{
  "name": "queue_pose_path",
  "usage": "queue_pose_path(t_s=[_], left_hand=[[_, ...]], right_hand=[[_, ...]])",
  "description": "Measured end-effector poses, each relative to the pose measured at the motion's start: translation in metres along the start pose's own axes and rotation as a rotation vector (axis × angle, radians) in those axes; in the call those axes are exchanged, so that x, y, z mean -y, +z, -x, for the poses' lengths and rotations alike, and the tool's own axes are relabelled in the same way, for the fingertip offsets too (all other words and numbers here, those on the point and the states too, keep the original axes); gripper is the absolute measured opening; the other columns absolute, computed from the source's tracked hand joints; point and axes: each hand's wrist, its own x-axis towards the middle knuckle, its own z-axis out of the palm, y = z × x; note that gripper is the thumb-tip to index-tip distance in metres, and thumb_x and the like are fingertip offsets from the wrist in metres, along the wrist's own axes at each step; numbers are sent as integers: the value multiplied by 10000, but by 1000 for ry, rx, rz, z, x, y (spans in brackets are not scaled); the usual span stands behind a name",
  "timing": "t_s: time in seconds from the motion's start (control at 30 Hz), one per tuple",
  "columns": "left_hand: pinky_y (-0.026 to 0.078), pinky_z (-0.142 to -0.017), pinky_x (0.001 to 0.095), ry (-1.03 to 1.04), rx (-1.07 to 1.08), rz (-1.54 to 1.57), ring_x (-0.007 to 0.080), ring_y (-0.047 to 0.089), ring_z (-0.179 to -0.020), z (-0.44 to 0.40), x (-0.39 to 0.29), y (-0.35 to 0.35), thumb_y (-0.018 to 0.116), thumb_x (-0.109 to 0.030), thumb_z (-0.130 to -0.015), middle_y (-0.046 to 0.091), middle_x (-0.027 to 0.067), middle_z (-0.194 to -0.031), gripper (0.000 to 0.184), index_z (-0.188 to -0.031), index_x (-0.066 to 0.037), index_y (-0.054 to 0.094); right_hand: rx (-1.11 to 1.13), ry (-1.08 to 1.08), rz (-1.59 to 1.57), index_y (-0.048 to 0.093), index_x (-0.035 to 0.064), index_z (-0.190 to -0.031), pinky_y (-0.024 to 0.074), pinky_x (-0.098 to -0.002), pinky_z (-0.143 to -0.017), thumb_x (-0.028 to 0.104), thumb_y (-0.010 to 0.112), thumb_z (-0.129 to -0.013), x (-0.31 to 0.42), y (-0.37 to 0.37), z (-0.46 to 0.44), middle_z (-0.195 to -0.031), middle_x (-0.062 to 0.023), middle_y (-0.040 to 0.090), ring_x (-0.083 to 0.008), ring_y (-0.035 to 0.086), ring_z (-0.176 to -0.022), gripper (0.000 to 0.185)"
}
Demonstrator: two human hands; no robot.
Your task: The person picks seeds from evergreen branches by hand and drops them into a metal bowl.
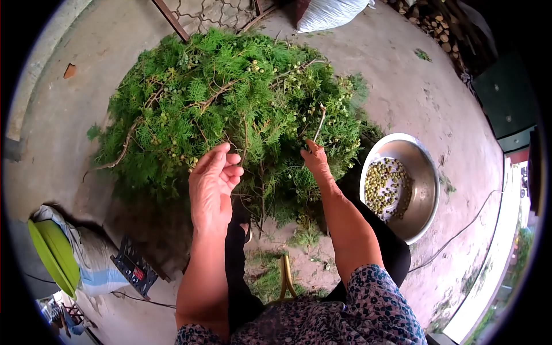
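A large heap of green conifer branches [195,86] spreads across the ground before me, with small pale green cones [253,67] among the foliage. My right hand [316,160] is closed at the heap's near right side, its fingers round the lower end of a thin bare branch [321,122] that points up and away. My left hand [213,187] hovers over the near edge of the heap, palm turned inward, fingers loosely curved and apart, with nothing visible in it. To the right stands a metal basin [425,198] with many small round green cones [386,187] in its bottom.
A yellow-handled tool [285,276] lies between my legs. At the left are a green basin [54,253], a pale sack [98,267] and a dark patterned object [138,269]. A white sack [330,12] and stacked firewood [440,31] lie at the back.
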Motion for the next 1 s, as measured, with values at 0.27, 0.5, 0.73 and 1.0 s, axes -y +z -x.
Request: queue_pose_path(t_s=[0.27, 0.5, 0.73, 1.0], left_hand=[[447, -607, 233, -19, 16, 46, 128, 570, -646, -1, -7, -8, 562, -148, -864, 625, 70, -808, 189, -1005, -25, 594], [460, -582, 224, -20, 10, 67, 123, 580, -643, 3, -11, -15, 566, -138, -857, 631, 55, -799, 164, -979, -37, 607], [496, -575, 238, 37, 290, -379, 120, 607, -619, 24, 0, 2, 575, -161, -846, 652, 53, -756, 139, -916, -54, 628], [378, -952, 382, 71, 397, 112, 246, 515, -1072, 23, 35, 41, 571, -341, -849, 566, 138, -1120, 479, -1181, -7, 485]], right_hand=[[-430, 255, -944, 500, 12, -1075, 425, -240, -451, -71, 572, -730, 32, -19, 12, -721, -67, 563, -138, 536, -529, 362], [-182, 150, -1151, 525, -40, -1003, 556, -322, -591, -41, 504, -832, 119, -103, 50, -799, -82, 541, -170, 571, -662, 173], [-82, -29, -1466, 489, 16, -948, 526, -413, -771, -13, 486, -865, 166, -168, 60, -814, -77, 536, -191, 558, -761, 88], [160, -27, -1502, 530, 54, -884, 484, -405, -848, -4, 501, -861, 196, -165, 110, -814, -66, 575, -199, 578, -811, 69]])
